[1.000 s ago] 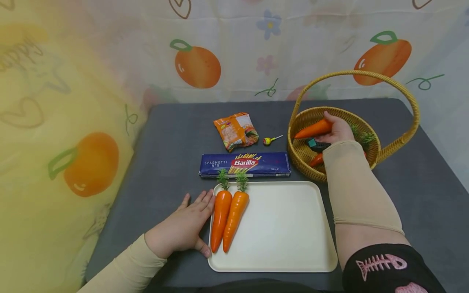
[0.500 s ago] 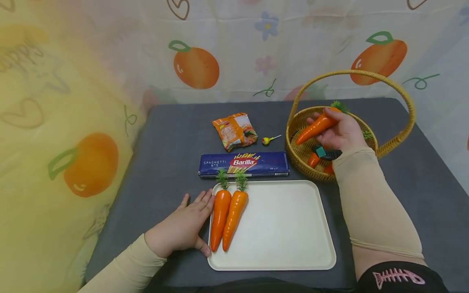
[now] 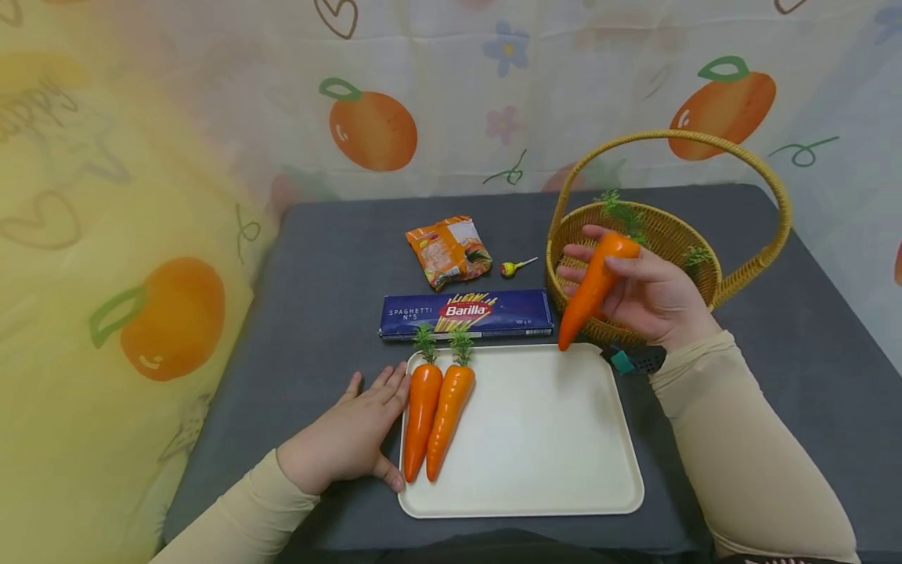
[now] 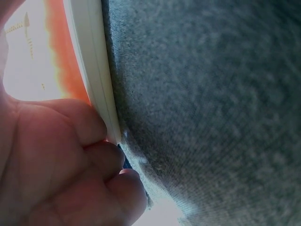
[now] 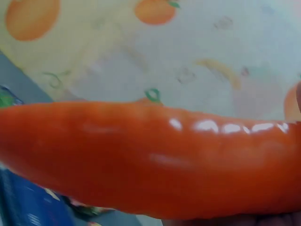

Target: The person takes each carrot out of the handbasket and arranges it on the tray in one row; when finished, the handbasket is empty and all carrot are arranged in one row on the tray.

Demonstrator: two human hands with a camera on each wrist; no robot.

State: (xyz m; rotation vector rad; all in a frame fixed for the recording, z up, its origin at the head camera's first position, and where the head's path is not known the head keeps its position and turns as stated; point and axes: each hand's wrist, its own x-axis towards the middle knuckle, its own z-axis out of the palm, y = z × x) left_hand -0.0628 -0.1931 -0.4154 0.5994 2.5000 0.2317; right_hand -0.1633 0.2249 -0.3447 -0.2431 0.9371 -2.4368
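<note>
Two carrots (image 3: 421, 419) lie at the tray's (image 3: 543, 423) nine o'clock, its rim touched by the left hand's (image 3: 352, 435) straight fingers; the right hand (image 3: 644, 294) pinches a third carrot (image 3: 595, 286) near one o'clock. Greens (image 3: 696, 256) in the basket (image 3: 669, 225) suggest more remain.

It looks like a tabletop set, with fruit-printed cloth (image 3: 451, 94) hung behind and beside a grey-covered table (image 3: 327, 274).
</note>
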